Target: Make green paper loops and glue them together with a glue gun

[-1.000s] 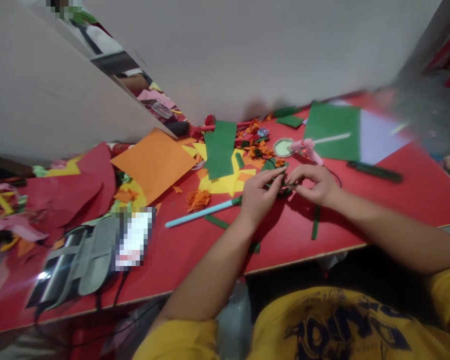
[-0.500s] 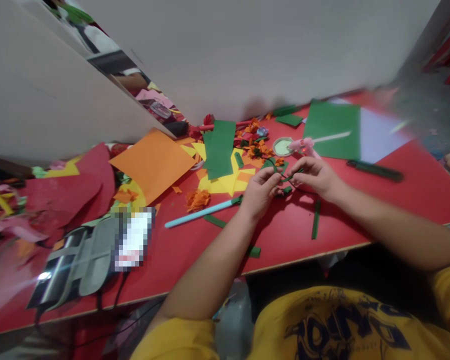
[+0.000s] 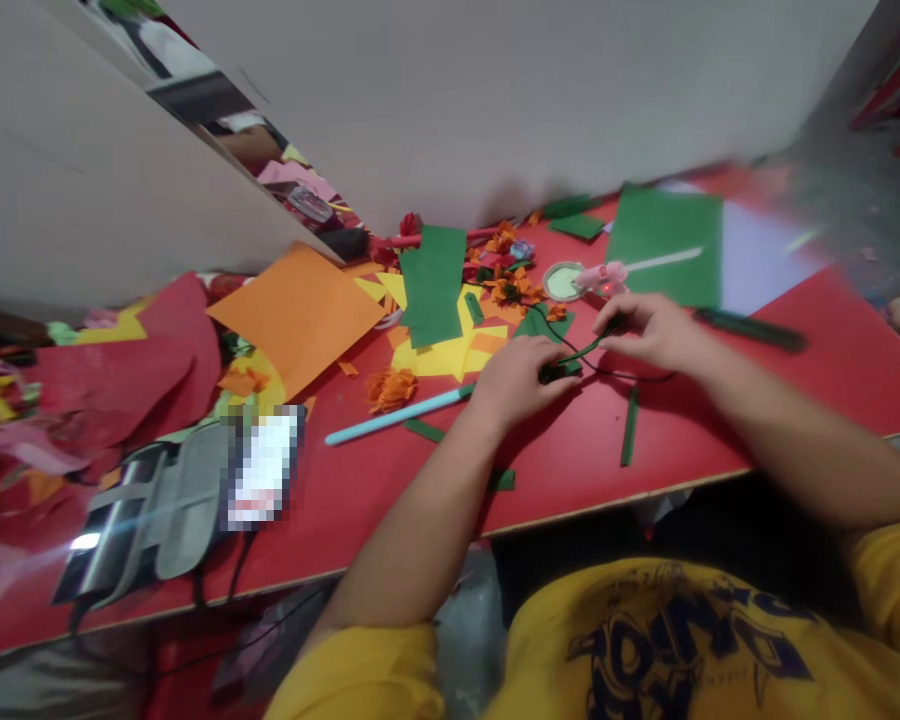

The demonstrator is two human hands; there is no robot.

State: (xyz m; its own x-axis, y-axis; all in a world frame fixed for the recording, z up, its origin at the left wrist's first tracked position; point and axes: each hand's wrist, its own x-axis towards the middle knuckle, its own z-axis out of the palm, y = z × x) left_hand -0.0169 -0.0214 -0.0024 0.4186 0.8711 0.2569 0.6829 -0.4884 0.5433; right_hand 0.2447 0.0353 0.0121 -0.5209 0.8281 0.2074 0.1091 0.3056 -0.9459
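Observation:
A narrow green paper strip [image 3: 589,350] runs between my two hands above the red table. My right hand [image 3: 649,332] pinches its upper end between thumb and fingers. My left hand [image 3: 516,382] is curled palm-down around the lower end, where a dark green bit shows between thumb and forefinger; the exact grip is partly hidden. Beneath my left wrist a light-blue stick [image 3: 390,417] with a green end lies on the table. A thin black cable [image 3: 630,377] passes under my hands. Just beyond them is a pink glue gun [image 3: 604,279] beside a round tin [image 3: 562,281].
Green sheets [image 3: 664,240], yellow paper pieces [image 3: 439,360] and an orange sheet [image 3: 300,315] cover the red table [image 3: 765,410]. An orange paper flower [image 3: 391,389] lies left of my hands. A dark green cutter-like tool [image 3: 750,329] rests at right, a phone [image 3: 266,470] at left.
My right hand has drawn slightly up and right, so more of the green strip shows between my hands. My left hand has turned more palm-down. The view has shifted slightly.

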